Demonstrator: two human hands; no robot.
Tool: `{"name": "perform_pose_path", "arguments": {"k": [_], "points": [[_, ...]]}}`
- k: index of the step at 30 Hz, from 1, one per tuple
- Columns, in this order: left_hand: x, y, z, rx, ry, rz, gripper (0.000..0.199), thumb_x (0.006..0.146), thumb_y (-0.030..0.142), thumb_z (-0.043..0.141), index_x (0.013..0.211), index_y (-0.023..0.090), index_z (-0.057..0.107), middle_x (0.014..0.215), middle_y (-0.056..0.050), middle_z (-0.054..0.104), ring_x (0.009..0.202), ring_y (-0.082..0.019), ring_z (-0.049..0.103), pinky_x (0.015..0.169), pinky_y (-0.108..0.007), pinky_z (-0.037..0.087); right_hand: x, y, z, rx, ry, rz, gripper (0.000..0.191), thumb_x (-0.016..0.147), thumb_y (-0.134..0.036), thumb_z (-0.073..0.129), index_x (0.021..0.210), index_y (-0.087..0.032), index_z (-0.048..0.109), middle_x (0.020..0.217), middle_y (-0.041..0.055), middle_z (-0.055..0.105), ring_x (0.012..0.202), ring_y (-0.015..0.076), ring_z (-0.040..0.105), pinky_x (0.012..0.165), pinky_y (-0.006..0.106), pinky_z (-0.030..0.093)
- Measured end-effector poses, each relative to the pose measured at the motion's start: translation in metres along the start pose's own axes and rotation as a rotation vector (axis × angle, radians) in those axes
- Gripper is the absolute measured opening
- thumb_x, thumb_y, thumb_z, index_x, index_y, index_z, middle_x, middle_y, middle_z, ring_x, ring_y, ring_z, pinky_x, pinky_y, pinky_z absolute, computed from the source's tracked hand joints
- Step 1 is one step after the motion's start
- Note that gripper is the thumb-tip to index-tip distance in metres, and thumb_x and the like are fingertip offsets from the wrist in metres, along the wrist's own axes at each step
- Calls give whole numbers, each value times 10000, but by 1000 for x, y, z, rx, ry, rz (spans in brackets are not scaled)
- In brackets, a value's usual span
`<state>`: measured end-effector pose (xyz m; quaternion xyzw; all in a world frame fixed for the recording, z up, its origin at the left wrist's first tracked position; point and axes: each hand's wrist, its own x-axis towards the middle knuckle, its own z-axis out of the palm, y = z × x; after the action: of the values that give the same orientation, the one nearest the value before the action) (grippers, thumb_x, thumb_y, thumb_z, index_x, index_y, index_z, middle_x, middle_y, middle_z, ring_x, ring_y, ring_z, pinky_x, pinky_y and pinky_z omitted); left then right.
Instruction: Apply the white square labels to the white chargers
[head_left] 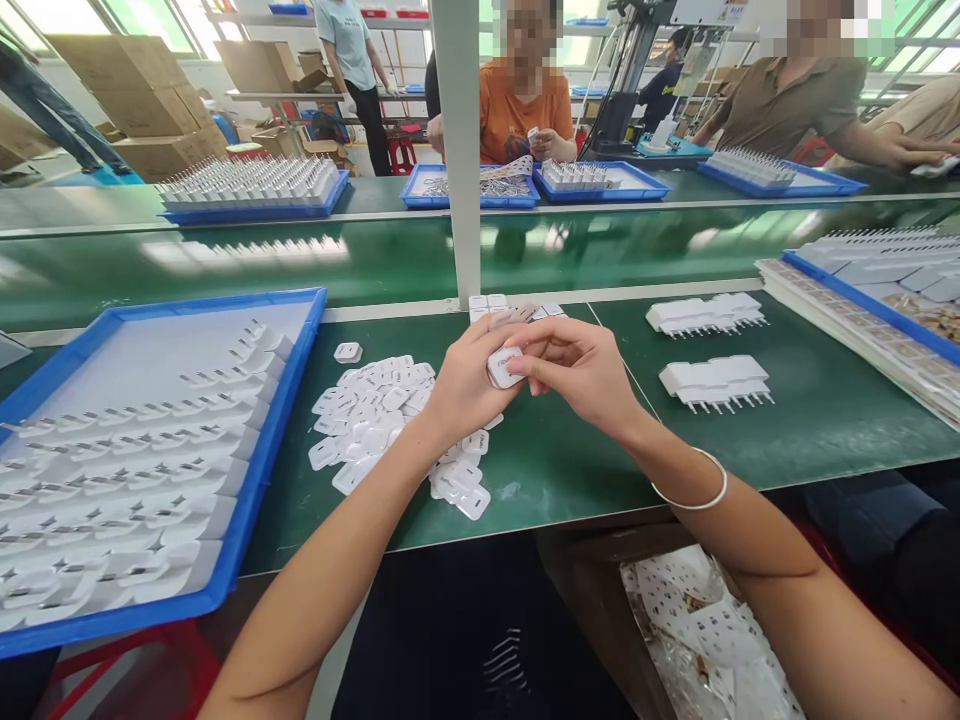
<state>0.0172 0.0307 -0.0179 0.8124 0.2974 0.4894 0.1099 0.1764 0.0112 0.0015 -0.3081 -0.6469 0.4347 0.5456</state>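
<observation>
My left hand [469, 385] is closed around a small white rounded plastic cover [503, 368] with printed lettering. Something thin and pale shows between its upper fingers, too blurred to make out. My right hand [585, 372] meets it from the right, thumb and fingertips pinched at the cover's edge. Whether a second part lies beneath the cover is hidden by the hands. Below and left of them spreads a pile of loose white covers [382, 400], with one white piece [348, 352] lying apart. Behind my fingers stand several white pieces [487, 304].
On the left, a blue-rimmed tray [319, 330] holds rows of white plug bodies with metal pins. Two plug rows [705, 314] lie to the right, near another loaded tray [862, 300]. A white post [461, 150] rises ahead. People sit across the bench.
</observation>
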Motion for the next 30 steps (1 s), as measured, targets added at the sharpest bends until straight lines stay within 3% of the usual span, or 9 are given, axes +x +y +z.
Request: {"name": "perform_pose_path", "arguments": {"k": [12,20,30], "points": [[-2,-2,1,51,-57,18,285,833,105,646,1101,196,671,1293,-71,670,1156,-213,641,934,-330,574,0,-2,-1,-99,-6,42,145,740,-225,821,813,-176,706,542,-62,554,457,68,494,440,208,422],[-5,-10,3,121,-52,54,382,852,160,663,1231,191,631,1274,-94,665,1197,-235,636,994,-359,561,0,-1,-4,-26,-14,152,416,732,-232,824,927,-234,456,570,-97,594,446,82,520,452,207,420],[-7,-9,2,151,-120,45,407,875,137,618,1278,190,604,1315,-111,636,1226,-247,619,1013,-382,552,1,0,-7,-36,-48,181,467,726,-316,832,917,-244,412,568,-106,565,452,95,534,464,228,406]]}}
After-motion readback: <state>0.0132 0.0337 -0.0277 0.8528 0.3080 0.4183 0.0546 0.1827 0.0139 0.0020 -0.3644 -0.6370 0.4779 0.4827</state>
